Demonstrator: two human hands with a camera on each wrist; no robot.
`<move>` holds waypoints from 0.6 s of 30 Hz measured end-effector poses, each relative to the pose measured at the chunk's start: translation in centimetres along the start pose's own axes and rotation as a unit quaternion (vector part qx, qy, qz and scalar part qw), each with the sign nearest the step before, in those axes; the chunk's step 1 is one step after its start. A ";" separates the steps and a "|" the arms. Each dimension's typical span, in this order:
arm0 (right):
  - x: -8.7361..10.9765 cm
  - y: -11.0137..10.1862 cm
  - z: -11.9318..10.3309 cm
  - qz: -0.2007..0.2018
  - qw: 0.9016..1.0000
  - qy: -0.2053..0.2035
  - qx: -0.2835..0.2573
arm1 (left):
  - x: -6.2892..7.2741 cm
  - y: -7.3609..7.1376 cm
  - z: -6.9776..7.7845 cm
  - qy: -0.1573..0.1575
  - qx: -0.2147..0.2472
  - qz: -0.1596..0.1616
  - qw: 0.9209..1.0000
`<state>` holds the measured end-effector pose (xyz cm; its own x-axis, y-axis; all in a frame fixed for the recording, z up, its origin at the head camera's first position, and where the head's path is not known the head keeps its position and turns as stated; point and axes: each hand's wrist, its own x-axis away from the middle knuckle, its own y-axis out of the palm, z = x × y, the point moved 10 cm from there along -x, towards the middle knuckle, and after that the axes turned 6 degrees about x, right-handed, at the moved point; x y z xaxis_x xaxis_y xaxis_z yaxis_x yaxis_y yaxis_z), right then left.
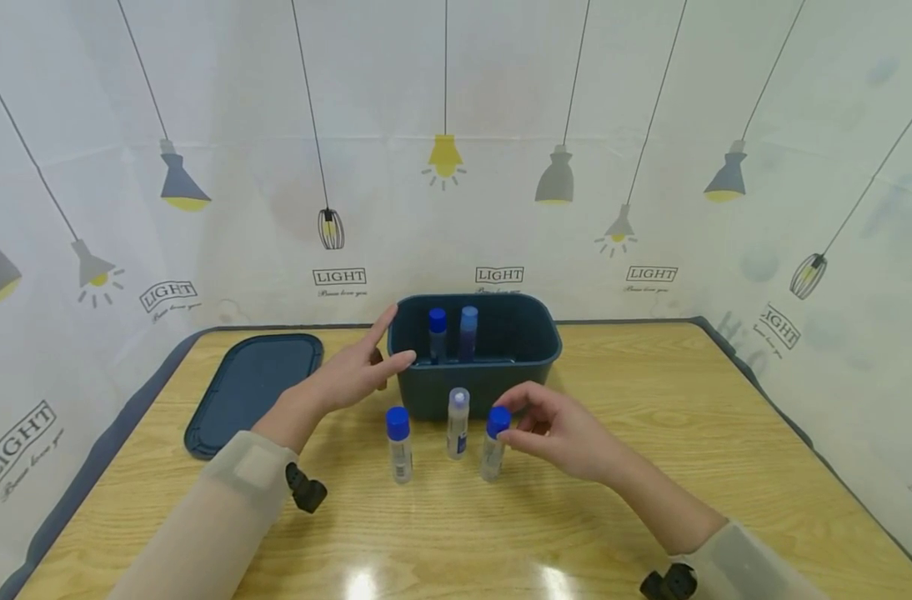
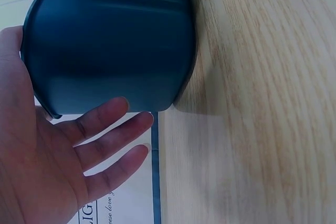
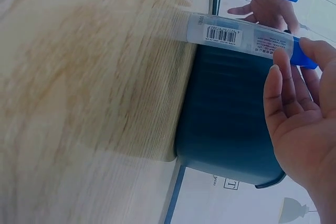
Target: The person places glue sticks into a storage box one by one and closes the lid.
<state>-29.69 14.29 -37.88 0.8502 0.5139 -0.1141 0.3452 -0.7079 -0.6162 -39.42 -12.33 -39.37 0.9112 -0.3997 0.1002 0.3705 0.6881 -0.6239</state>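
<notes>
Pinched at its blue cap by my right hand (image 1: 557, 429) is a clear glue bottle (image 1: 492, 458), upright on the table; its barcode label shows in the right wrist view. My left hand (image 1: 351, 375) lies along the left end of a dark blue bin (image 1: 474, 392), fingers spread and mostly straight, touching its rim. Another blue-capped glue bottle (image 1: 401, 458) stands in front of the bin at left. Between the two is a clear bottle with a pale top (image 1: 458, 429). Inside the bin stand a bottle with a dark blue cap (image 1: 437, 333) and one with a lighter blue cap (image 1: 468, 329).
A flat dark blue lid (image 1: 257, 383) lies on the wooden table (image 1: 651, 392), left of the bin. Behind the table hangs a white curtain (image 1: 396, 225) printed with lamps, close to the bin's back.
</notes>
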 end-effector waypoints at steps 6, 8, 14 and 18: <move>0.6 -0.8 -0.4 0.017 1.000 -0.006 0.009 | 0.0 0.0 0.0 0.000 0.000 0.001 1.000; 0.8 -1.2 -0.5 0.024 1.000 -0.006 0.012 | 0.1 0.0 0.1 0.000 0.002 0.002 1.000; 1.6 -2.9 -1.5 0.052 0.998 -0.026 0.020 | 0.2 0.0 0.1 -0.001 0.003 0.001 1.000; 2.1 -4.3 -2.5 0.080 0.995 -0.050 0.023 | 0.1 0.0 0.1 0.000 0.000 -0.001 1.000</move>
<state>-28.41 17.24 -33.53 0.8480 0.4442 -0.2891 0.1889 -0.7630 -0.6181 -39.33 -12.34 -39.29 0.9105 -0.4008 0.1023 0.3727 0.6875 -0.6233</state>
